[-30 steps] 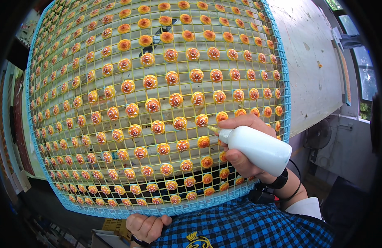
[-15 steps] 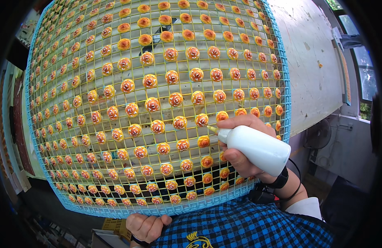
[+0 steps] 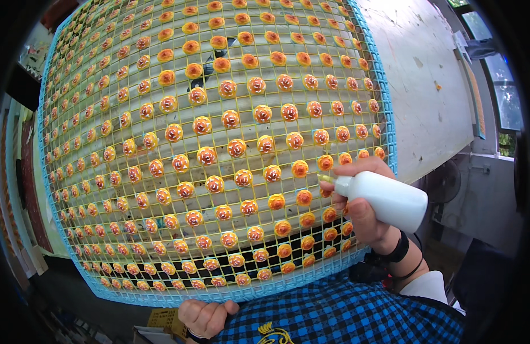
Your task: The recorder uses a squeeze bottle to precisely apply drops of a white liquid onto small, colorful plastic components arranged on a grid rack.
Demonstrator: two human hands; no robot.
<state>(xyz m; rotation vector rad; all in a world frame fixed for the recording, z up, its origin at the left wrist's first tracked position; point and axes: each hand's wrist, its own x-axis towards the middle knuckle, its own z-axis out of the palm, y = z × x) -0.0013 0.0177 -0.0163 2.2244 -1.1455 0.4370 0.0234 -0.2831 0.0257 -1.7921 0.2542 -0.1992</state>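
I have the bottle point(image 3: 389, 200) in the right hand point(image 3: 370, 225), thumb and fingers pinching its pale body, with the nozzle point(image 3: 326, 179) over the right part of the rack point(image 3: 385, 112), just beside a plain dome point(image 3: 325, 162). I cannot tell whether the tip touches anything. The left hand point(image 3: 206, 318) is at the rack's near rim, its fingers curled in; whether they grip the rim or only rest against it, I cannot tell.

What worries me most is pressure: too hard a squeeze could spill a blob between domes and through the mesh. A dip of the wrist could drag the tip across a neighbour. The dark strap point(image 3: 398, 247) sits low enough that it might brush the domes near that corner, and a shove at the near rim could jolt the whole rack.

Counting: two hands, one bottle, one rack, one fan point(image 3: 443, 182) beyond the table point(image 3: 437, 97), one yellow crate point(image 3: 167, 321) low down. The domes are too many, and too small toward the far left, for a sure total. In the row just beyond the nozzle I count five plain ones, right of the white-streaked dome point(image 3: 272, 173).
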